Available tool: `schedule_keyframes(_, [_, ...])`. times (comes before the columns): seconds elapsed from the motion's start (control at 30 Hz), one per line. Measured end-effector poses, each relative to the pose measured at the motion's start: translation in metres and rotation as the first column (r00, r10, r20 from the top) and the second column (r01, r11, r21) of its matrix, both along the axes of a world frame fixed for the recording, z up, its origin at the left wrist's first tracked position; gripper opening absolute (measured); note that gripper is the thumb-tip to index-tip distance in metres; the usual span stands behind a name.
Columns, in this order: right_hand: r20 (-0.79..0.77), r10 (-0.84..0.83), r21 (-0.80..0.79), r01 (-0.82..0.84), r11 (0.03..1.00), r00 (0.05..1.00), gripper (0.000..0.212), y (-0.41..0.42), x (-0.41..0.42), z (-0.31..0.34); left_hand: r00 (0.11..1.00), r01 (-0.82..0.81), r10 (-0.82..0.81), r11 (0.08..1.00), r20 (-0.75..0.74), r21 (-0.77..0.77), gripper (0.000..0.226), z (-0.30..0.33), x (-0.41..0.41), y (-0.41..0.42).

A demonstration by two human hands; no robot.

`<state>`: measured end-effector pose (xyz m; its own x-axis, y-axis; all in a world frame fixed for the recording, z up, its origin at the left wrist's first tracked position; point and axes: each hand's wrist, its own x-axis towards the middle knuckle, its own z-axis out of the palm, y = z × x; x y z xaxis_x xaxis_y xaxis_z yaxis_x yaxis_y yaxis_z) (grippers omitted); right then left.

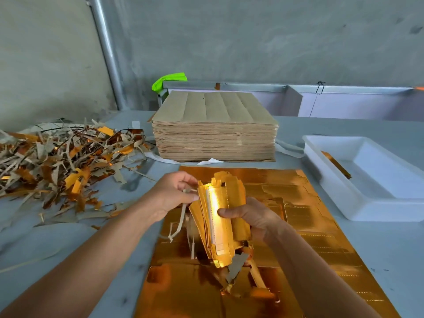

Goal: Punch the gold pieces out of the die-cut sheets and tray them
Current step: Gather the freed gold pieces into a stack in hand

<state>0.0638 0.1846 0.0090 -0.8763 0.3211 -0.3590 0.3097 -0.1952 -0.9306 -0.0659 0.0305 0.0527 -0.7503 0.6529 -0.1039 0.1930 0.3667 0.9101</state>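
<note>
My right hand (247, 216) grips the gold pieces (220, 216) at frame centre; my left hand (171, 193) pinches their edge.

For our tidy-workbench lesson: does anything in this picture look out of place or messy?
Yes. A loose heap of brown and gold offcut strips sprawls over the grey table's left side, unbinned. More scraps lie on the flat gold die-cut sheet under both hands. The white plastic tray sits neatly, nearly empty.
</note>
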Motion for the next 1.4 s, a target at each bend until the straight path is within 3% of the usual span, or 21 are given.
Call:
schedule_keyframes(0.1, [-0.056,-0.144,-0.134,0.135,0.982,0.988,0.057,0.014,0.009,-0.004,1.0,-0.005,0.003,0.997,0.017,0.08,0.031,0.003,-0.003,0.004])
schedule_keyframes(0.3, [-0.089,-0.466,-0.358,0.408,0.84,0.88,0.053,0.041,0.03,-0.01,0.989,-0.148,0.146,0.976,0.023,0.163,0.017,-0.001,-0.012,0.014])
schedule_keyframes(0.43, [-0.111,-0.639,-0.478,0.522,0.706,0.762,0.046,0.052,0.043,-0.012,0.97,-0.232,0.241,0.956,-0.028,0.177,0.022,-0.012,-0.018,0.015])
schedule_keyframes(0.57, [-0.21,-0.764,-0.522,0.591,0.615,0.61,0.062,0.067,0.06,-0.003,0.935,-0.322,0.341,0.932,-0.1,0.168,0.019,-0.019,-0.033,0.009])
schedule_keyframes(0.7, [-0.256,-0.817,-0.494,0.656,0.571,0.517,0.056,0.076,0.077,0.015,0.863,-0.384,0.42,0.907,-0.282,0.174,0.016,-0.018,-0.051,-0.002])
schedule_keyframes(0.83, [-0.32,-0.816,-0.446,0.683,0.578,0.481,0.055,0.088,0.099,0.022,0.717,-0.455,0.485,0.87,-0.502,0.19,0.016,-0.007,-0.069,-0.014])
schedule_keyframes(0.9, [-0.336,-0.818,-0.447,0.686,0.574,0.467,0.057,0.093,0.108,0.024,0.674,-0.428,0.401,0.896,-0.621,0.114,0.017,-0.005,-0.071,-0.014])
schedule_keyframes(1.03, [-0.337,-0.822,-0.432,0.7,0.568,0.459,0.039,0.094,0.118,0.025,0.777,-0.18,0.024,0.966,-0.629,-0.186,0.037,-0.013,-0.046,0.013])
schedule_keyframes(1.17, [-0.345,-0.836,-0.488,0.679,0.549,0.427,0.026,0.092,0.126,0.02,0.768,0.005,-0.226,0.938,-0.6,-0.346,0.07,-0.028,-0.017,0.06])
schedule_keyframes(1.27, [-0.344,-0.842,-0.507,0.672,0.54,0.416,0.02,0.092,0.133,0.015,0.787,0.107,-0.37,0.871,-0.495,-0.48,0.085,-0.038,-0.006,0.089])
schedule_keyframes(1.33, [-0.333,-0.849,-0.53,0.663,0.528,0.41,0.015,0.091,0.137,0.012,0.801,0.116,-0.385,0.851,-0.459,-0.512,0.071,-0.044,-0.005,0.101])
schedule_keyframes(1.4, [-0.32,-0.85,-0.553,0.646,0.526,0.418,0.019,0.092,0.141,0.008,0.79,0.114,-0.388,0.854,-0.475,-0.508,0.032,-0.047,-0.009,0.105])
